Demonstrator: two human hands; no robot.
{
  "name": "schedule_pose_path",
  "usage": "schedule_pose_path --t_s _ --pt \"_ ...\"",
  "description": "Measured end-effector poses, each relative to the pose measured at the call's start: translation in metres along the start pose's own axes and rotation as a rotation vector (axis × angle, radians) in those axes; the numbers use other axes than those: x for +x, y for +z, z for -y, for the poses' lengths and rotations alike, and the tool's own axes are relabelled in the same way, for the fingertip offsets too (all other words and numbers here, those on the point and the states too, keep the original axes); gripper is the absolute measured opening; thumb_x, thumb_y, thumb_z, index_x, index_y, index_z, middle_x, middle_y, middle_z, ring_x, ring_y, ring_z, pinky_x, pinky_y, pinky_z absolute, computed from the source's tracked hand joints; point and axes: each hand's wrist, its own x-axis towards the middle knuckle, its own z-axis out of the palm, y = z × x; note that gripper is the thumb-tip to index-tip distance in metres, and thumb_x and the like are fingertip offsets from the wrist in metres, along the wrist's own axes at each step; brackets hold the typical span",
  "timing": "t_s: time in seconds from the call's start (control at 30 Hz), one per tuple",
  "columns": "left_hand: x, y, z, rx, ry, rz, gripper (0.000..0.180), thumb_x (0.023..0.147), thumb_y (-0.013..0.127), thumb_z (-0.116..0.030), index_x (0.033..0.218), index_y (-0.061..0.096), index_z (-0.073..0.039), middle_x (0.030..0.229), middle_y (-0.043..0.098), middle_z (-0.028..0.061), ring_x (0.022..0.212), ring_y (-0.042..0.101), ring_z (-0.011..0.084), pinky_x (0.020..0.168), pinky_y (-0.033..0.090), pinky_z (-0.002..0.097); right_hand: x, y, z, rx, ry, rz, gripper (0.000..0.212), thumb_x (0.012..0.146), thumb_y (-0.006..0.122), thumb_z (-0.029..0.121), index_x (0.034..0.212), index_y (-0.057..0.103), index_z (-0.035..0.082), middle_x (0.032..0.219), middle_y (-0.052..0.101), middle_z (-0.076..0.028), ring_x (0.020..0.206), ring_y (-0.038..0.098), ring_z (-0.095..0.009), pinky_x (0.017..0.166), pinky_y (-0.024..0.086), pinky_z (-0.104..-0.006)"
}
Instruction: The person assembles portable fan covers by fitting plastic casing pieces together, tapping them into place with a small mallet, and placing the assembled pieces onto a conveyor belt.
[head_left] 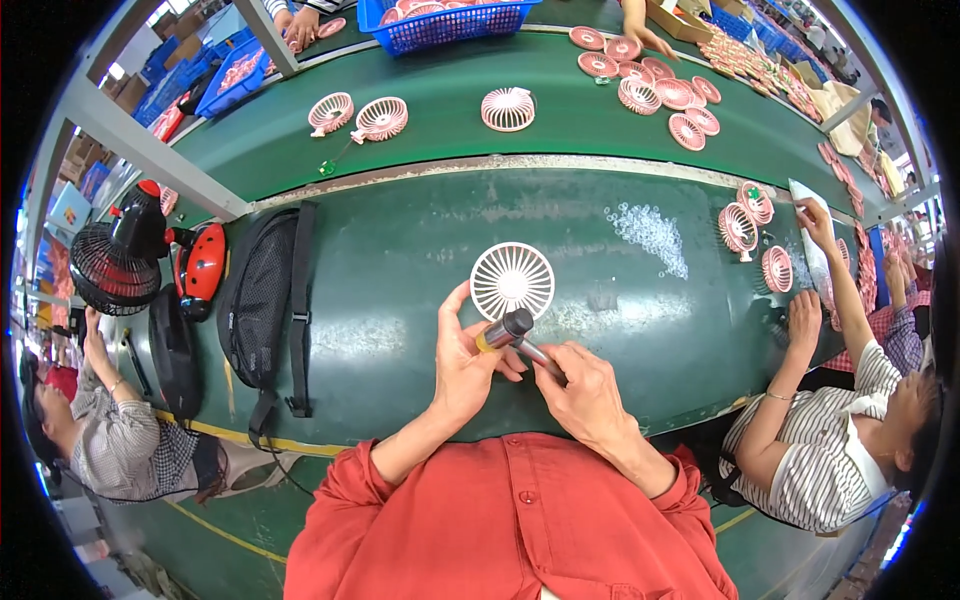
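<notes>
In the middle of the bench, my left hand (462, 362) is closed on the lower left edge of a round white fan cage (512, 272) with radial ribs. My right hand (588, 395) grips the handle of a small mallet (516, 322), whose dark head has a yellow end. The mallet's head lies across the cage's lower edge in this view, close to my left fingers. Whether it touches the cage I cannot tell. Part of the cage's bottom is hidden behind the mallet and my fingers.
Small clear pieces (648, 236) are heaped right of centre. A black bag (262, 300) and a black-and-red desk fan (115, 260) stand left. Beyond the bench edge, a green conveyor (430, 150) carries pink fan cages (381, 119) and a blue basket (455, 32). Co-workers sit on both sides.
</notes>
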Motion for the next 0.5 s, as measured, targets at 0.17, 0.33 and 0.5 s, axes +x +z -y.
schedule_pose_path --t_s 0.17,0.33,0.5 --pt "0.000 -0.002 -0.007 -0.012 -0.058 0.045 0.067 0.093 0.057 -0.002 0.143 0.013 -0.005 0.095 0.065 0.0197 0.061 0.065 0.0204 0.050 0.056 0.0292 0.009 -0.015 0.007 0.146 0.218 0.043 0.009 0.087 0.065 0.008 0.090 0.064 0.000 0.074 0.062 -0.017 0.062 0.062 -0.030 0.056 0.047 -0.0394" --pt "0.001 -0.005 -0.010 -0.003 -0.164 0.073 0.062 0.094 0.057 -0.003 0.141 0.017 -0.004 0.093 0.066 0.0193 0.055 0.063 0.0197 0.045 0.054 0.0286 0.011 -0.014 0.003 0.300 0.342 0.040 0.010 0.085 0.069 0.005 0.093 0.070 0.000 0.061 0.054 -0.005 0.052 0.042 -0.010 0.050 0.037 -0.0290" --pt "-0.002 0.003 -0.007 -0.073 -0.233 0.060 0.056 0.092 0.054 0.003 0.139 0.023 -0.004 0.091 0.063 0.0172 0.058 0.064 0.0207 0.046 0.055 0.0299 0.011 -0.001 0.012 0.111 -0.059 -0.087 0.026 0.082 0.066 -0.002 0.108 0.066 0.001 0.097 0.066 -0.015 0.076 0.068 -0.029 0.064 0.055 -0.0352"
